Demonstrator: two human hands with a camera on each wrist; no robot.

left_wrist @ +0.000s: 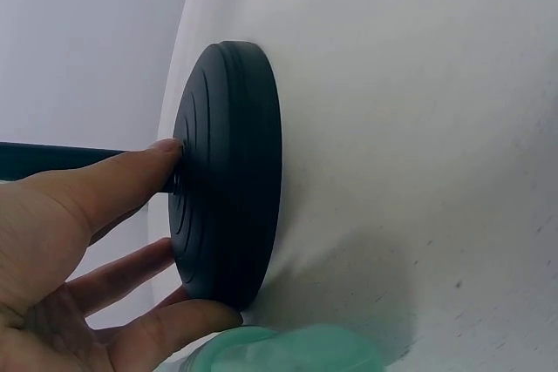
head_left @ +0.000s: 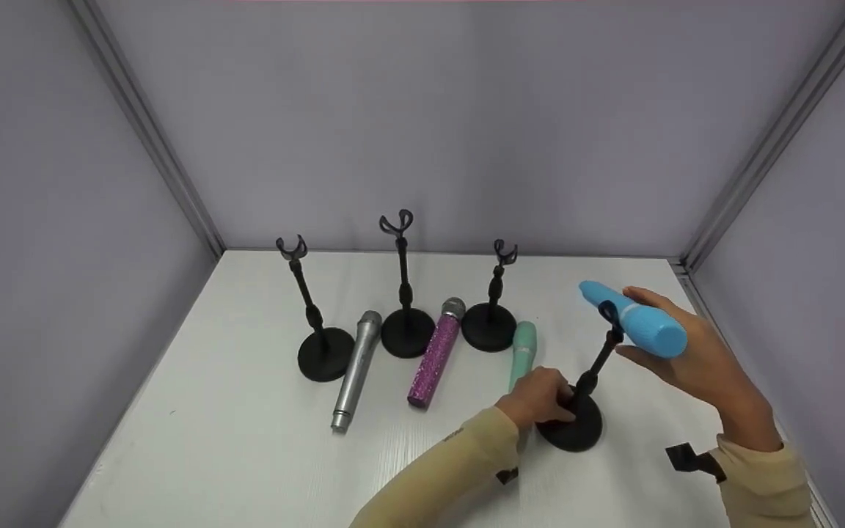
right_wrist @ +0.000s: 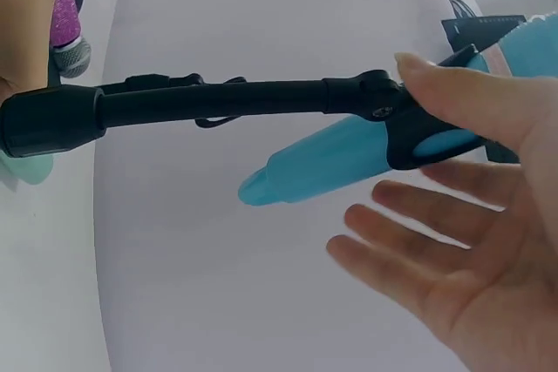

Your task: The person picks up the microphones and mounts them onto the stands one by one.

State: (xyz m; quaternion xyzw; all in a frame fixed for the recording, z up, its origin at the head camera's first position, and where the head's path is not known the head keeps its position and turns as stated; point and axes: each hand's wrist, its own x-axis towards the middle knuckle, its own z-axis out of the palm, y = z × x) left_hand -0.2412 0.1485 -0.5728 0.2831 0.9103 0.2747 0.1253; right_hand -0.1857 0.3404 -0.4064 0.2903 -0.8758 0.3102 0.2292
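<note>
A light blue microphone (head_left: 656, 330) lies tilted in the clip of a black microphone stand (head_left: 597, 359) at the right. My right hand (head_left: 694, 359) is around the microphone's side. In the right wrist view its thumb lies by the clip (right_wrist: 405, 132), and its other fingers stretch out loosely below the blue microphone (right_wrist: 327, 158). My left hand (head_left: 540, 400) grips this stand low down. The left wrist view has the thumb against the stem's foot and other fingers at the rim of the round base (left_wrist: 231, 172). A mint green microphone (head_left: 524, 348) lies beside the left hand, partly hidden by it.
Three more black stands, a left one (head_left: 326, 355), a middle one (head_left: 408, 334) and a right one (head_left: 489, 327), stand upright with bare clips. A silver microphone (head_left: 355, 374) and a glittery pink microphone (head_left: 437, 359) lie among them on the white table (head_left: 232, 411). Grey panels enclose the table.
</note>
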